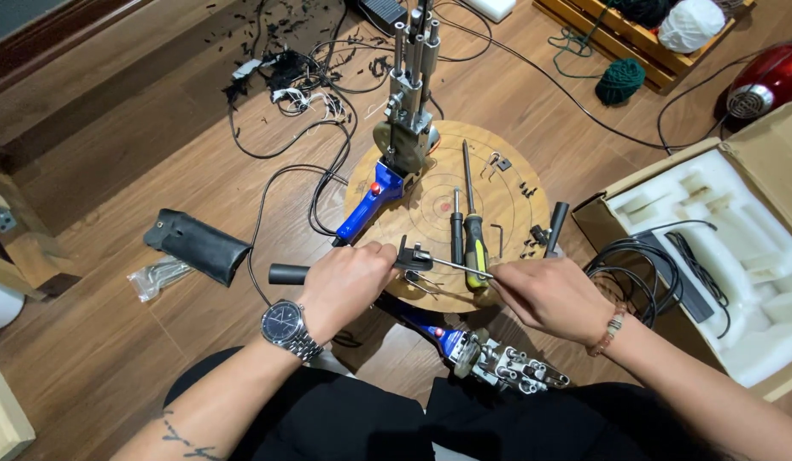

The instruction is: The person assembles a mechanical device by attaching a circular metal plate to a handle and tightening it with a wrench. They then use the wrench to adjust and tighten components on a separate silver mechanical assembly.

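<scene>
— Handle first: which way does the black handle (290, 274) run?

— Its long axis lies roughly level across the view. The rounded free end points out past the left edge of the round wooden board (507, 192); the other end goes into the left hand (349, 282), which is closed around it. From the fist a dark metal bracket (413, 255) sticks out over the near edge of the board.

— And the right hand?

— The right hand (545, 294) is curled, fingertips pinched on a thin metal rod (455, 267). That rod also lies nearly level, slanting slightly, its far tip meeting the bracket. How the two join is too small to make out.

— What else sits on the board?

— A yellow-and-black screwdriver (473, 230) lies with its shaft pointing to the far edge, a second black driver (456, 226) just beside it on the left. A blue-handled machine (387, 162) stands at the far-left edge of the board. Small dark screws are scattered toward the right edge; I cannot count them.

— Anything hidden?

— Most of the handle's middle is covered by the left palm. A second blue machine (490, 354) lies on the floor beneath the right wrist, partly covered by it. The open cardboard box (737, 248) is cut off at the right.
</scene>
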